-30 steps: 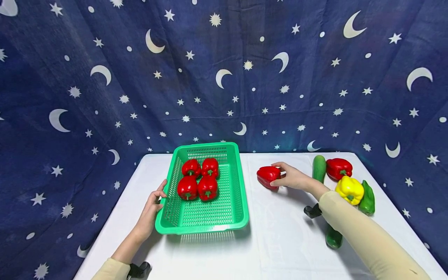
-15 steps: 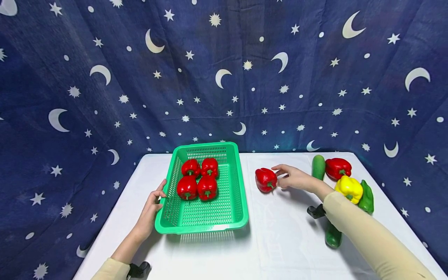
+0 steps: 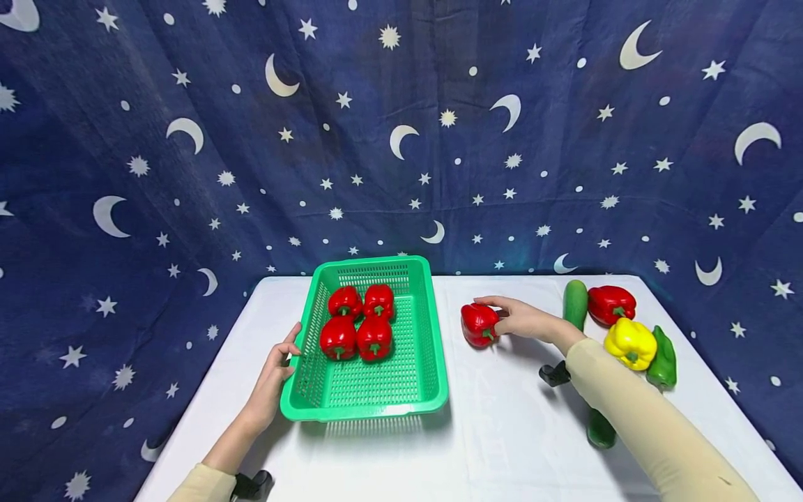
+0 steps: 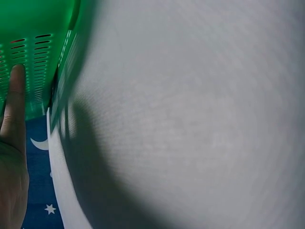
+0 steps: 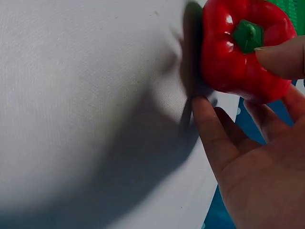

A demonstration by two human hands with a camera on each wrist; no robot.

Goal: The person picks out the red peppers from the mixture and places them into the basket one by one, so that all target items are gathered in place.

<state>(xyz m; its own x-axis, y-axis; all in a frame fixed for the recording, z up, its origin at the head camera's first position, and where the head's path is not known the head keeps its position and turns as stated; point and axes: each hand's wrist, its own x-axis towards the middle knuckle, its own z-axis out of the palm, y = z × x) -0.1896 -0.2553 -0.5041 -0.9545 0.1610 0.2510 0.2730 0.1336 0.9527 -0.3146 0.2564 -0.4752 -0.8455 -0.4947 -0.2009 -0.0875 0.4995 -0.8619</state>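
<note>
My right hand [image 3: 523, 321] holds a red bell pepper [image 3: 478, 326] on the white cloth, right of the basket. Seen from the right wrist, the thumb lies against the pepper's face beside its green stem, and the other fingers reach along its side and behind it. A green plastic basket [image 3: 396, 408] carries several red bell peppers [image 3: 374, 338], grouped toward its left, stems facing me. Against the basket's left side rests my left hand [image 3: 273, 376], its fingertips at the rim; the left wrist view has one straight finger [image 4: 16, 90] along the perforated wall.
At the table's right side lie a long green cucumber-like vegetable [image 3: 574, 303], another red bell pepper [image 3: 611, 305], a yellow bell pepper [image 3: 630, 343] and a green pepper [image 3: 662, 359]. A dark green vegetable [image 3: 601, 429] is partly hidden under my right forearm. A blue star-patterned curtain [image 3: 401, 174] stands behind.
The red pepper has turned so its stem end faces me. My right hand drew slightly off it half a second ago and now grips it again. The left hand stays at the basket.
</note>
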